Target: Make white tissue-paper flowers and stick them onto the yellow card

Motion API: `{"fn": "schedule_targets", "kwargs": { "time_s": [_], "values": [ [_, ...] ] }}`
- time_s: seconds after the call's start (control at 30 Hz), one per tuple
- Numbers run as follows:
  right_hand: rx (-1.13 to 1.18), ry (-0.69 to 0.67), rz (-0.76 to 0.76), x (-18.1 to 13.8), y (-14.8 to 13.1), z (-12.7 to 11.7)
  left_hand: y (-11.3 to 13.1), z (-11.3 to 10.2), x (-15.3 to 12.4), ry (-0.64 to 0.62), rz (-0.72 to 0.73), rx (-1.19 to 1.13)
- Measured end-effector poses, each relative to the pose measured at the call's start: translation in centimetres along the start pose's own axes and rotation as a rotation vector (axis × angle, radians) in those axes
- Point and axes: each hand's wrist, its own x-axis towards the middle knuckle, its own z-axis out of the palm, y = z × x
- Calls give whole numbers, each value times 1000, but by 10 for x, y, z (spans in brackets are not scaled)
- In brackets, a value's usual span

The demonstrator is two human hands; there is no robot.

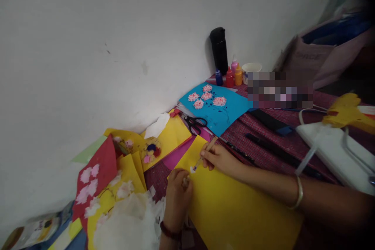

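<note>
My right hand [218,158] is closed around a thin light-brown stick [209,146], held tilted. The stick's lower end meets a small white scrap [192,169] with a purple spot, over the yellow sheet [234,203]. Close by, at the sheet's left edge, my left hand [178,189] has its fingers curled together. Something pale shows at its fingertips, too small to name. Beside that hand lies a heap of thin white tissue paper [125,222]. A round palette [151,149] with blue, red and pink paint sits on yellow paper further left.
Black scissors [195,123] lie by a blue sheet [234,105] with pink-white flowers. Paint bottles [229,78], a black flask [219,50] and a white cup [249,68] stand along the wall. A yellow glue gun [345,113] is at right; a red flowered card [99,172] leans left.
</note>
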Motion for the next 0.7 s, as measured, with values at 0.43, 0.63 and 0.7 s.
{"fn": "schedule_targets", "kwargs": {
  "time_s": [0.43, 0.63, 0.7],
  "values": [
    [-282, -97, -127, -1, 8, 13, -29, 10, 3, 54, -119, -47],
    [-356, -73, -151, 0, 11, 14, -20, -3, -1, -27, -33, -131],
    [-357, -62, -142, 0, 11, 13, -16, -4, 0, -46, -12, -96]
  ]
}}
